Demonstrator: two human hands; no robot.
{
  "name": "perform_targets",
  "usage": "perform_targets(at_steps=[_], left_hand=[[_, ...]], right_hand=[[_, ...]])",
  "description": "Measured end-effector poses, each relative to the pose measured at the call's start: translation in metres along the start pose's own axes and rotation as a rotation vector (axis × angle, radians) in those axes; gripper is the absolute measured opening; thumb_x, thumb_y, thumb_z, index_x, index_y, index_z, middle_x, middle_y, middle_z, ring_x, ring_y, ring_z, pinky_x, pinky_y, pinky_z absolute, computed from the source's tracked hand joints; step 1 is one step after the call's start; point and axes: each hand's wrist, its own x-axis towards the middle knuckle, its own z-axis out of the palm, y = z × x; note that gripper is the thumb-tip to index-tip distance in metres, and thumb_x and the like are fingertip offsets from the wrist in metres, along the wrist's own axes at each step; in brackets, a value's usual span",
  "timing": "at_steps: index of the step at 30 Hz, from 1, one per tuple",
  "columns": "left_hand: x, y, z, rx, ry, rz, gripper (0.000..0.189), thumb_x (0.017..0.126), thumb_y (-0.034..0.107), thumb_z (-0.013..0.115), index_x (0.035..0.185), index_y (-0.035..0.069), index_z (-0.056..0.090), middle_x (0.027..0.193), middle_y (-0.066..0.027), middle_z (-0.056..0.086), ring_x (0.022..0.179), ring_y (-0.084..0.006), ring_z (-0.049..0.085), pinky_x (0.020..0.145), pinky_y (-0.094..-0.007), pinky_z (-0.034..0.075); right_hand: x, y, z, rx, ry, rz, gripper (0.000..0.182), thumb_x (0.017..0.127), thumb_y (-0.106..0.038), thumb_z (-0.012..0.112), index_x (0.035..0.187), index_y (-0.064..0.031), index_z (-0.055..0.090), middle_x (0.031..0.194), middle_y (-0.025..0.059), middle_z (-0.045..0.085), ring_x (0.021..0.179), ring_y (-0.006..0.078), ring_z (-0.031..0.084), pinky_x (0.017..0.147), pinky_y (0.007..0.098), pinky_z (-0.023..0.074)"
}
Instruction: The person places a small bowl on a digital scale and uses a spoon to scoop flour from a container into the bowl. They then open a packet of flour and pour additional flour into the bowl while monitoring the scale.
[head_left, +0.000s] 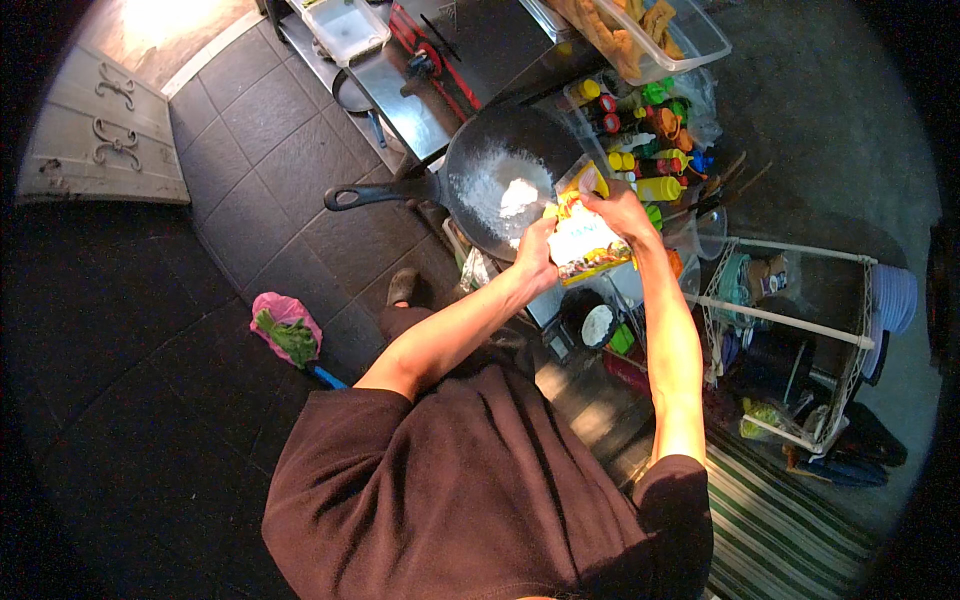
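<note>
Both my hands grip a yellow and white printed food packet (589, 236) over the right side of a black long-handled wok (480, 142). My left hand (536, 251) holds the packet's left side, and my right hand (622, 210) holds its upper right. The packet's upper end points up and over the wok. A mound of white powder (519, 197) lies in the wok, with more powder spread thinly around it. The wok's handle (382, 195) points left, and neither hand touches it.
Squeeze bottles with coloured caps (660, 187) crowd right of the wok. Beyond them is a clear plastic tub of fried food (675, 60). A white wire rack (795, 322) stands at right. A pink bag with leafy greens (286, 330) is at lower left. A small pan (351, 91) sits on a lower shelf.
</note>
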Motion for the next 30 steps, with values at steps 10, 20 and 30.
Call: perform_targets(at_steps=[10, 20, 30], left_hand=[[-0.003, -0.004, 0.003, 0.02, 0.062, 0.221, 0.036, 0.101, 0.029, 0.037, 0.125, 0.004, 0.045, 0.116, -0.0129, 0.06, 0.101, -0.029, 0.063, 0.086, -0.0506, 0.053], [-0.011, -0.01, 0.008, 0.074, 0.124, 0.21, 0.033, 0.1, 0.023, 0.039, 0.123, 0.0, 0.044, 0.114, -0.016, 0.061, 0.098, -0.0314, 0.064, 0.082, -0.0513, 0.055], [-0.008, -0.01, 0.001, 0.019, 0.112, 0.142, 0.036, 0.101, 0.025, 0.035, 0.125, 0.0, 0.044, 0.114, -0.0174, 0.06, 0.1, -0.0331, 0.063, 0.085, -0.0511, 0.053]], right_hand=[[-0.007, 0.002, 0.008, 0.138, 0.269, 0.022, 0.034, 0.084, -0.028, 0.066, 0.096, 0.0039, 0.064, 0.081, 0.0065, 0.065, 0.069, 0.0126, 0.058, 0.061, 0.0305, 0.0462], [-0.002, 0.018, 0.013, 0.091, 0.168, -0.093, 0.025, 0.077, -0.017, 0.073, 0.092, 0.002, 0.065, 0.075, 0.0044, 0.065, 0.066, 0.0121, 0.058, 0.058, 0.0295, 0.0468], [-0.007, 0.0, 0.015, -0.065, 0.134, -0.014, 0.032, 0.075, -0.022, 0.073, 0.094, 0.0025, 0.065, 0.074, 0.009, 0.067, 0.066, 0.0146, 0.062, 0.06, 0.0313, 0.0493]])
